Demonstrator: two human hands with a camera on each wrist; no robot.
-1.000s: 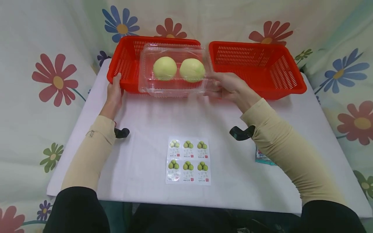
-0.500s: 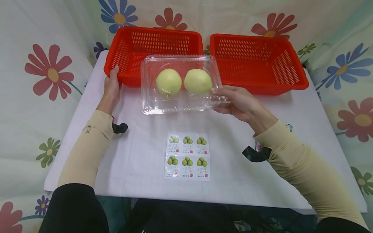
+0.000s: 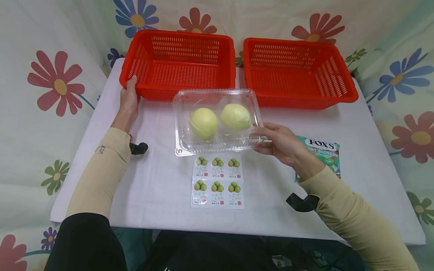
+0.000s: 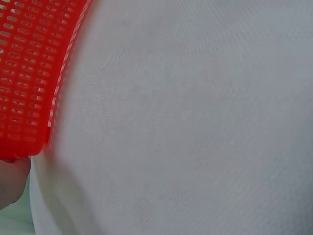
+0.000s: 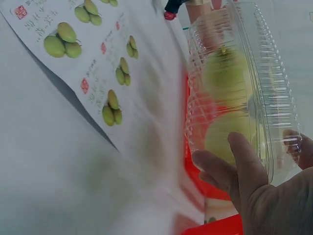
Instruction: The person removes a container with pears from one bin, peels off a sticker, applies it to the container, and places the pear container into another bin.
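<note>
My right hand [image 3: 281, 145] holds the right end of a clear plastic clamshell box [image 3: 183, 130], thumb on top. In the right wrist view, the fingers of that hand [image 5: 276, 203] spread along the box's side. Inside the box [image 5: 276, 93] sit two pale yellow-green round fruits [image 3: 204, 123], side by side. The box is held in front of the baskets, its near edge just past the top of a sticker sheet [image 3: 217, 181]. At the left, my left hand [image 3: 129, 103] grips the front left corner of a red slotted basket [image 3: 184, 77]; the left wrist view shows its wall [image 4: 34, 73] and the thumb.
A second red basket [image 3: 281, 82] stands at the back right, with nothing visible inside. Behind my right wrist lies a green FOX'S candy bag [image 3: 322, 152], partly covered. White cloth [image 3: 162, 188] covers the table, and a flowered curtain [image 3: 264, 19] hangs behind it.
My right hand has drawn the box from over the left basket toward me and slightly right. The candy bag has come into fuller view. My left hand has stayed on its basket corner.
</note>
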